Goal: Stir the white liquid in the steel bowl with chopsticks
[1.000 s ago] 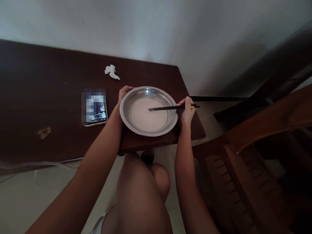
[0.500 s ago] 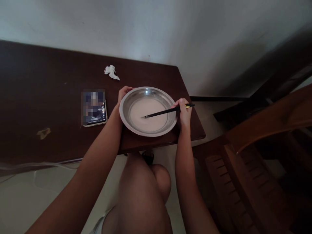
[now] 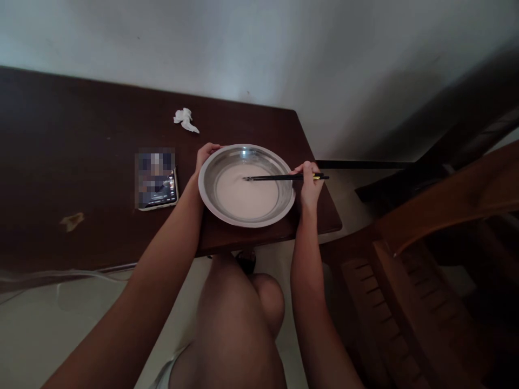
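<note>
A wide metal bowl (image 3: 206,192) stands on the dark wooden table, close to its front edge. Inside it lies a pale, milky liquid (image 3: 251,200). My left hand (image 3: 206,155) grips the bowl's far left rim, its fingers partly hidden behind the metal. At the right side of the bowl, my right hand (image 3: 310,181) is closed around a pair of black chopsticks (image 3: 271,177) with gold bands near the ends. Their tips dip into the liquid near the middle of the bowl.
Left of the bowl lies a phone (image 3: 162,195), its screen partly blurred out. A crumpled tissue (image 3: 185,120) is farther back, and a tan scrap (image 3: 72,221) lies at the left. A white cable (image 3: 89,274) runs along the front edge. Wooden furniture (image 3: 389,292) stands at the right.
My right hand has shifted slightly right, and the chopstick tips have moved away from me and a little right through the liquid. My left hand and the bowl have stayed in place.
</note>
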Available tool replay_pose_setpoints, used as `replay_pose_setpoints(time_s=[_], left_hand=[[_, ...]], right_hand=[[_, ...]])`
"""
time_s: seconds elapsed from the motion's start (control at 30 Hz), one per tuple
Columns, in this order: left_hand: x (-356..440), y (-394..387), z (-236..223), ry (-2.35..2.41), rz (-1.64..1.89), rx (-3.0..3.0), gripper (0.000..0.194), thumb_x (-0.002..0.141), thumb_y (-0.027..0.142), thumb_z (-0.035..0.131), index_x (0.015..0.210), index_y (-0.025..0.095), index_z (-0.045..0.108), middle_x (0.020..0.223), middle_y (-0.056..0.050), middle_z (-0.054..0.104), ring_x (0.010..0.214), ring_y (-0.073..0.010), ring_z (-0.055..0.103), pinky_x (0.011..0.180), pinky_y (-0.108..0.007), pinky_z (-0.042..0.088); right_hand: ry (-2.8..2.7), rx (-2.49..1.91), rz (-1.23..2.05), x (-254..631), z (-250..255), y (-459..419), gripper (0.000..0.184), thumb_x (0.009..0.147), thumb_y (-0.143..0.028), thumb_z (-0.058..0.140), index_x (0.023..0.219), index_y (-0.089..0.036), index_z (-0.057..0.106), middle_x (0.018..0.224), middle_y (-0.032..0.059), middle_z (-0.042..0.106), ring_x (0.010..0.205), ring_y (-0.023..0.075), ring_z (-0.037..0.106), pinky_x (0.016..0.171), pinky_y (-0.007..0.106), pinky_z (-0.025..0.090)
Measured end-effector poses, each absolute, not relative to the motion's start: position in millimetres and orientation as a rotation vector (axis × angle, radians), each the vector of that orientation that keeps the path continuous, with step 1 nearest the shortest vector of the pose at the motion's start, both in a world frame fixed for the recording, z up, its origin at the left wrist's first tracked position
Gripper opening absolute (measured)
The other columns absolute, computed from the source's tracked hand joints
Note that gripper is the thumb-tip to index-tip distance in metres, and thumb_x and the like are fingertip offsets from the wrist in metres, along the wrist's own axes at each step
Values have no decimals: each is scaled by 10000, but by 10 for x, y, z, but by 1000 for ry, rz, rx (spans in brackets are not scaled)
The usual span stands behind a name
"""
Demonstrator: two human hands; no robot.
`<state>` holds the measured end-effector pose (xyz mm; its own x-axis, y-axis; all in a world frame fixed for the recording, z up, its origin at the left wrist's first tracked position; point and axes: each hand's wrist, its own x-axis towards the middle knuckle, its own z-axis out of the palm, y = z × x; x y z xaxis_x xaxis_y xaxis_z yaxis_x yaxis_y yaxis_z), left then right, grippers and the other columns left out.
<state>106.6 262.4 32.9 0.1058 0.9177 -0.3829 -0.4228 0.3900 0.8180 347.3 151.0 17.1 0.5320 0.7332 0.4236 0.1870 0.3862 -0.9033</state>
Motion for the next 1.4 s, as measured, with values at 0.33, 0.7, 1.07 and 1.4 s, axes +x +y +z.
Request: replay_pose_setpoints(time_s=[0.33, 0.7, 1.07, 1.4], left_hand=[[1051, 2653, 285, 1036, 1083, 620, 171, 830, 239, 520, 769, 215, 677, 679, -53, 729, 906, -285, 792, 761, -315, 638], [1049, 2635, 286, 1021, 1094, 612, 157, 843, 240, 543, 755, 224, 672, 701, -64, 740, 986, -290, 796, 836, -321, 644], [1066, 2585, 370, 1024, 1073, 584, 260, 882, 208, 491, 688, 223, 663, 605, -39, 687, 897, -256, 791, 764, -288, 632], [1055, 2604, 282, 1004, 1102, 628, 180, 830, 262, 545, 709, 226, 674, 671, -62, 722, 1017, -291, 783, 859, -323, 628]], right_hand=[[-1050, -1156, 486, 3456, 175, 1505, 536, 874, -758, 627, 695, -254, 605, 566, -72, 563, 536, 108, 610, 647, 290, 551], [-1046, -1194, 503, 3470, 170, 1503, 539, 888, -761, 591, 706, -254, 595, 566, -71, 554, 527, 112, 601, 661, 303, 555], [-1046, -1211, 506, 3476, 180, 1500, 540, 869, -775, 592, 724, -255, 609, 562, -66, 566, 536, 119, 609, 665, 311, 559], [-1042, -1168, 535, 3463, 181, 1495, 543, 837, -782, 654, 700, -257, 621, 576, -70, 604, 535, 115, 620, 648, 295, 551]])
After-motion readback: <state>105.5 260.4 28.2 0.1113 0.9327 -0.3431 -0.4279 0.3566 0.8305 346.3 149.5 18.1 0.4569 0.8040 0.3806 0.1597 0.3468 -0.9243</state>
